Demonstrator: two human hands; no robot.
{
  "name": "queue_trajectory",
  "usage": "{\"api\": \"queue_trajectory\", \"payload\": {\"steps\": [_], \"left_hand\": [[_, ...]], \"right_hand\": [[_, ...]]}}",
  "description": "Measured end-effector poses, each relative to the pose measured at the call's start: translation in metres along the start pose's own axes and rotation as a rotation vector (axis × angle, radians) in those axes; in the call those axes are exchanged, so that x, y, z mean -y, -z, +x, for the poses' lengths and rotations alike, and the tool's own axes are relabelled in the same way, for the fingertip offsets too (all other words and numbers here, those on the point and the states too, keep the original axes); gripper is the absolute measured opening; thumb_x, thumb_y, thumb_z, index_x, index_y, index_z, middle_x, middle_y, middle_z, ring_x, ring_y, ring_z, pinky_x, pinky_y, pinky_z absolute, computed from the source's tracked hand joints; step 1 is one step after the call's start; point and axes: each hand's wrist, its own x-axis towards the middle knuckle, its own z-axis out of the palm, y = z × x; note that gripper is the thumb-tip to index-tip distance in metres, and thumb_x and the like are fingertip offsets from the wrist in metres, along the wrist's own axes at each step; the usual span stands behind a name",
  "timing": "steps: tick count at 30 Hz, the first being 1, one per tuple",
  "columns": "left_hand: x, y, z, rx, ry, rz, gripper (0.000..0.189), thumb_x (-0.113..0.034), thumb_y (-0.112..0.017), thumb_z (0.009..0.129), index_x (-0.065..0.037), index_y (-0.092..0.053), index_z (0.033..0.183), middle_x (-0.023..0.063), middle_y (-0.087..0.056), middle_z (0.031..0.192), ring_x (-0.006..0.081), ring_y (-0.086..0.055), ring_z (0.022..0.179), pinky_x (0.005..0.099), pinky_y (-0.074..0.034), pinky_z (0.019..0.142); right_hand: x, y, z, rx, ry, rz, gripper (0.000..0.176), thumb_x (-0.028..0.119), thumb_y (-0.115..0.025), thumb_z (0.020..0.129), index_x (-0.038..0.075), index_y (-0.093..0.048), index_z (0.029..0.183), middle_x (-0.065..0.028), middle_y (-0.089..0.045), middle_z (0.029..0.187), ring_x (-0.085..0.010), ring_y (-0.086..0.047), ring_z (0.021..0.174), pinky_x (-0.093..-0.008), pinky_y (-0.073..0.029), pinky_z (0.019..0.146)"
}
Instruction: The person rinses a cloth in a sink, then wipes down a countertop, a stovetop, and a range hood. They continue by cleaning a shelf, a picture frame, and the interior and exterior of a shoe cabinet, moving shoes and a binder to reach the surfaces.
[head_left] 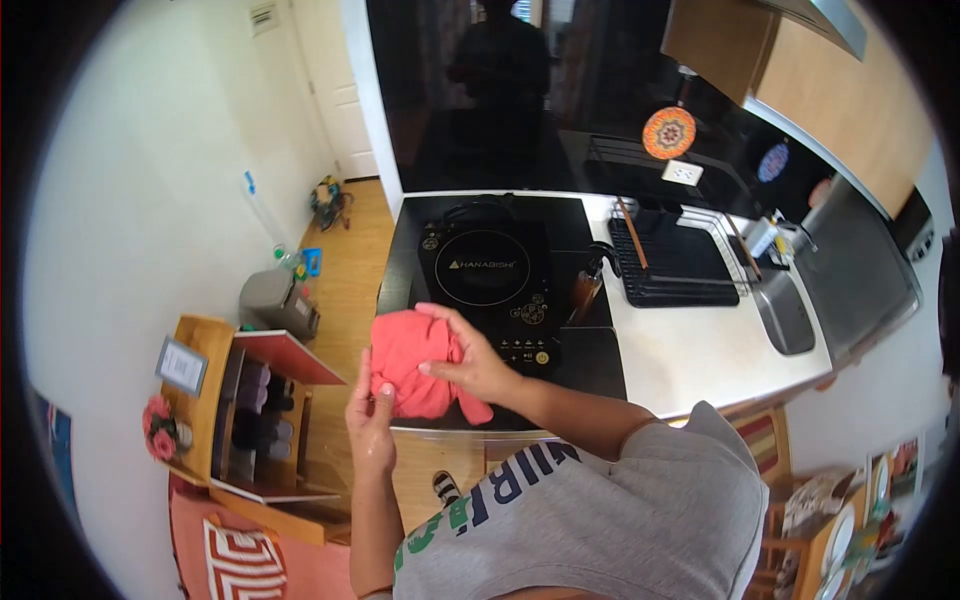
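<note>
A white desk (655,355) runs from the middle to the right of the view, with a glossy black wall panel (470,130) rising behind it. On the floor to the left stands an open wooden shoe cabinet (197,425), shoes on its shelves and a framed card (182,365) and pink flowers (160,428) on top; a grey bin (275,297) is just beyond it.

A black Hanabishi induction cooker (483,268) lies on the black left part of the desk, its round cooking zone facing up and its control buttons along the near side. To the right of it, a black dish rack (680,262) with wire sides sits on the white surface, and the steel sink (786,312) is set in at the rack's right. A spray bottle (588,290) with amber liquid and a black head is between the cooker and the rack.

The coral cloth (408,362), bunched into a loose bundle, is held at the near left corner of the cooker; whether it touches the surface below cannot be told. Both hands grasp it: the right hand (475,368) has its fingers over the upper right side and its thumb on the front, while the left hand (372,425) grips the lower left edge. One end of the cloth hangs out beneath the right hand.
</note>
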Motion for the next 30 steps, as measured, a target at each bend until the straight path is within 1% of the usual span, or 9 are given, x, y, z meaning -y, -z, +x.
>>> {"api": "queue_trajectory", "payload": {"steps": [5,7,9,11,13,19,24,27,30], "left_hand": [[-0.002,0.046,0.047,0.057,0.025,0.065,0.055,-0.011,-0.05,0.09,-0.001,-0.025,0.138,0.0139,-0.048,0.124,0.0178,-0.048,0.109,0.031,-0.035,0.095],[0.004,0.047,0.056,-0.192,-0.148,0.346,0.061,-0.018,-0.05,0.091,-0.002,-0.017,0.14,0.0161,-0.049,0.121,0.0209,-0.049,0.109,0.0332,-0.035,0.096],[0.004,0.051,0.062,-0.09,-0.1,0.204,0.061,-0.032,-0.043,0.094,-0.008,-0.013,0.142,0.0168,-0.041,0.127,0.0249,-0.044,0.114,0.035,-0.034,0.098],[0.007,0.059,0.065,0.319,0.217,-0.627,0.061,-0.046,-0.03,0.094,-0.007,-0.02,0.14,0.0172,-0.04,0.129,0.0278,-0.044,0.115,0.0383,-0.035,0.099],[0.004,0.062,0.073,0.283,0.261,-0.603,0.066,-0.054,-0.023,0.091,-0.006,-0.026,0.137,0.0165,-0.037,0.133,0.0305,-0.042,0.119,0.0424,-0.035,0.1],[0.017,0.05,0.081,0.177,0.26,-0.406,0.065,-0.05,-0.026,0.093,-0.002,-0.026,0.136,0.0136,-0.032,0.138,0.0242,-0.033,0.127,0.0376,-0.025,0.106],[0.008,0.078,0.121,0.445,0.233,-0.252,0.063,-0.048,-0.03,0.093,-0.006,-0.021,0.139,0.0106,-0.035,0.137,0.0202,-0.038,0.121,0.0356,-0.031,0.101],[-0.006,0.108,0.166,0.563,0.297,-0.196,0.063,-0.047,-0.032,0.093,-0.01,-0.017,0.142,0.0101,-0.039,0.133,0.0188,-0.041,0.116,0.0323,-0.035,0.094],[0.01,0.152,0.205,0.406,0.231,-0.229,0.065,-0.049,-0.035,0.092,-0.012,-0.016,0.142,0.0084,-0.039,0.132,0.02,-0.041,0.117,0.0353,-0.036,0.094]], "right_hand": [[0.008,-0.021,0.021,-0.112,-0.161,0.175,0.059,0.001,-0.063,0.078,0.003,-0.035,0.13,-0.0076,-0.043,0.125,-0.0141,-0.042,0.115,-0.0281,-0.034,0.098],[0.005,-0.042,0.026,-0.154,-0.146,0.226,0.058,0.004,-0.061,0.081,0.004,-0.033,0.132,-0.0079,-0.042,0.126,-0.0144,-0.041,0.115,-0.0288,-0.033,0.099],[0.005,-0.061,0.037,-0.006,-0.005,0.045,0.057,0.011,-0.053,0.088,0.005,-0.026,0.137,-0.0095,-0.041,0.13,-0.0153,-0.039,0.119,-0.0303,-0.029,0.101],[0.003,-0.075,0.039,0.129,-0.15,0.084,0.061,0.018,-0.049,0.09,0.007,-0.018,0.141,-0.0138,-0.031,0.139,-0.0204,-0.033,0.127,-0.0347,-0.023,0.104],[-0.002,-0.069,0.048,0.163,0.074,-0.596,0.07,0.028,-0.053,0.087,0.007,-0.014,0.141,-0.0178,-0.017,0.145,-0.027,-0.022,0.133,-0.0385,-0.018,0.106],[-0.059,-0.077,0.057,-0.156,0.172,-0.66,0.086,0.042,-0.061,0.079,0.003,-0.015,0.14,-0.0209,-0.001,0.146,-0.0347,-0.006,0.136,-0.0411,-0.011,0.108],[-0.071,-0.082,0.084,-0.408,0.235,-0.664,0.062,0.013,-0.058,0.083,0.001,-0.027,0.136,-0.021,-0.027,0.138,-0.0296,-0.029,0.128,-0.0359,-0.024,0.104],[-0.073,-0.082,0.119,-0.607,0.186,-0.169,0.049,0.007,-0.053,0.088,0.0,-0.033,0.132,-0.0113,-0.046,0.124,-0.0154,-0.046,0.112,-0.026,-0.037,0.094],[-0.065,-0.107,0.152,-0.643,0.237,-0.191,0.052,0.005,-0.054,0.086,0.0,-0.031,0.133,-0.0122,-0.04,0.13,-0.0171,-0.043,0.116,-0.0274,-0.035,0.097]]}}
